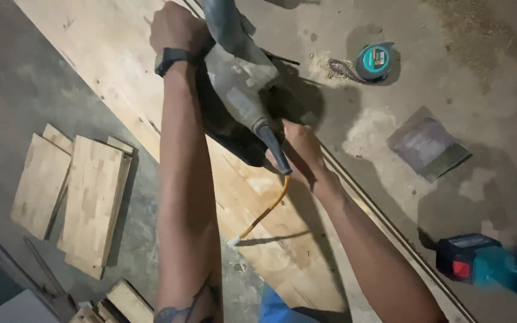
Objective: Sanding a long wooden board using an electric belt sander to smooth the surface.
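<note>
In the head view, a grey corded power saw is being held on a long wooden board that is lying on the concrete floor. The left hand, wearing a black wristband, is being closed around the front of the tool; the right hand is being wrapped low at the rear handle, its grip partly hidden by the body. For a clean pass, both hands would best be kept firm and the yellow cable trailing behind, clear of the cutting line.

Around the work, cut board pieces are lying stacked to the left, a teal tape measure and a dark flat pad to the right, and a teal cordless tool is resting near the right forearm, just beside the board's edge.
</note>
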